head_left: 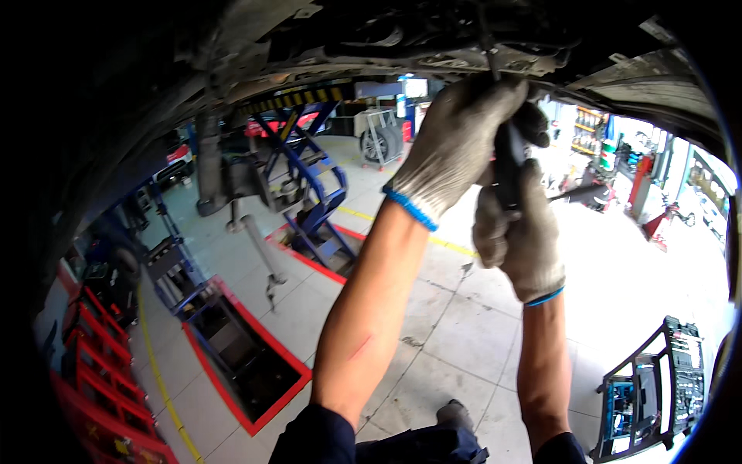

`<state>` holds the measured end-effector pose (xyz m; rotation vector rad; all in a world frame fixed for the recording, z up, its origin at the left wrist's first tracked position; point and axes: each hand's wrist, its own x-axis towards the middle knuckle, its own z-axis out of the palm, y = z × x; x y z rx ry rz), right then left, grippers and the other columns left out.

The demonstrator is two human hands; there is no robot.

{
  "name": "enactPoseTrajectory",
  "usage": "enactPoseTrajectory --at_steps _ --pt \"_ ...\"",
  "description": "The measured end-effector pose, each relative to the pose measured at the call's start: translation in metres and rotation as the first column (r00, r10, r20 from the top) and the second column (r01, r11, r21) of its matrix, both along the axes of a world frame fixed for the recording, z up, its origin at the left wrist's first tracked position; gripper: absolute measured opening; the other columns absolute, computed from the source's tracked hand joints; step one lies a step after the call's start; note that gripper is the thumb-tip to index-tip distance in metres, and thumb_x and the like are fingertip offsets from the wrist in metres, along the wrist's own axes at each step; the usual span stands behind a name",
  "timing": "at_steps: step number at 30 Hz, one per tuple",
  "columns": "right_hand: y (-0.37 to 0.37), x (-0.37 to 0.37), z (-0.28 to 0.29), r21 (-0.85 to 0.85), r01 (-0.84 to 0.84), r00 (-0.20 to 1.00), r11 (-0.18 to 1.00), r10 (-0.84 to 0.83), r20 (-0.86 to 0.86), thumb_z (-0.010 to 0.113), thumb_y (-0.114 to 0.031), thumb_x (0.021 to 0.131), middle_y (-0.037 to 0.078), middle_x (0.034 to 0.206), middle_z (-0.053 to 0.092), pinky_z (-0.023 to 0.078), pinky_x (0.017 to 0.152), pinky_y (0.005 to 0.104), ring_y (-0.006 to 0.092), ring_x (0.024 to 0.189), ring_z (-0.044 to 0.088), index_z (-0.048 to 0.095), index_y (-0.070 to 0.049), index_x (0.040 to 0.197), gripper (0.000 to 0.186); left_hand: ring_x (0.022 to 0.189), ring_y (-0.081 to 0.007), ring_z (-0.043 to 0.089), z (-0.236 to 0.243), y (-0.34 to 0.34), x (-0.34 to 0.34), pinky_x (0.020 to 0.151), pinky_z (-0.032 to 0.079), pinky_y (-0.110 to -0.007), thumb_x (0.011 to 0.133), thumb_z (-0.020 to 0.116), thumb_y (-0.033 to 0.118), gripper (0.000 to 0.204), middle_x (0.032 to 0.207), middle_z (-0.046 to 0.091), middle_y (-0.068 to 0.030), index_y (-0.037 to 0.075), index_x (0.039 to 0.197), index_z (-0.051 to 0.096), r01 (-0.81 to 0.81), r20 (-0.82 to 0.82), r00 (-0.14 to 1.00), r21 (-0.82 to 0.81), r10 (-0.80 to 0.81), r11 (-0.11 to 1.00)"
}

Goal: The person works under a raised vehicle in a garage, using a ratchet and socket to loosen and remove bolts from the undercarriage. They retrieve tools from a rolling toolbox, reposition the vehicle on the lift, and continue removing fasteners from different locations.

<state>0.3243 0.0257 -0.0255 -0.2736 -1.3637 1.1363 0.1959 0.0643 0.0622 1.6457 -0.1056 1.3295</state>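
Note:
Both hands are raised under the underside of a car (371, 46) and wear knitted grey-white work gloves with blue cuffs. My left hand (471, 127) is closed around the upper part of a long black hand-held tool (508, 166). Lower down, my right hand (519, 232) is wrapped around the same tool. Above the left hand, a thin dark shaft (491, 58) runs up to the car's underside; whether it engages a fastener cannot be made out. A dark rod with a thicker end (580, 193) shows just right of the right hand.
Blue scissor lifts (309, 182) stand at the left, beside a red-edged floor pit (246, 410). Red metal frames (100, 371) fill the lower left. A tool cart (657, 387) is at the lower right. A wheel rack (380, 139) stands farther back. Car parts hang low overhead.

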Motion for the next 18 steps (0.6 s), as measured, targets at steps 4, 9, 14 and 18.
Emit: enactPoseTrajectory --at_steps 4,9,14,18 --pt "0.018 -0.007 0.002 0.631 0.767 0.258 0.116 -0.956 -0.138 0.07 -0.024 0.099 0.016 0.104 0.069 0.058 0.077 0.0362 0.0254 0.086 0.071 0.051 0.003 0.132 0.046 0.084 -0.0159 0.068 0.004 0.0 0.006 0.078 0.055 -0.031 0.101 0.064 0.028 0.027 0.089 0.071 -0.0067 0.001 0.104 0.07 -0.631 -0.024 0.718 0.4 0.696 0.665" --pt "-0.005 0.005 0.004 -0.027 -0.166 0.975 0.986 0.16 -0.152 0.042 -0.066 0.103 0.006 0.071 0.057 0.048 0.046 0.0311 0.0178 0.052 0.056 0.053 0.001 0.127 0.071 0.084 -0.0152 0.068 0.005 0.004 -0.007 0.078 0.055 -0.031 0.103 0.062 0.034 0.034 0.098 0.072 -0.0046 0.003 0.113 0.071 -0.077 -0.109 0.99 0.108 0.088 0.991" --pt "0.01 -0.033 -0.003 0.54 0.816 0.261 0.208 -0.965 -0.022 0.065 -0.012 0.098 0.017 0.114 0.064 0.053 0.092 0.0367 0.0238 0.109 0.064 0.044 0.003 0.143 0.051 0.08 -0.0172 0.073 0.005 0.012 0.001 0.073 0.057 -0.032 0.103 0.063 0.033 0.032 0.094 0.073 -0.0077 0.002 0.107 0.068 -0.503 0.03 0.853 0.314 0.521 0.806" --pt "-0.003 -0.029 -0.011 -0.08 0.244 0.958 0.966 -0.253 -0.132 0.063 -0.012 0.099 0.014 0.103 0.062 0.052 0.068 0.0336 0.0221 0.087 0.064 0.05 0.004 0.139 0.045 0.061 -0.0141 0.07 0.008 0.01 0.014 0.059 0.053 -0.027 0.103 0.063 0.032 0.032 0.076 0.072 -0.0062 0.0 0.099 0.067 -0.623 0.08 0.78 0.191 0.62 0.759"
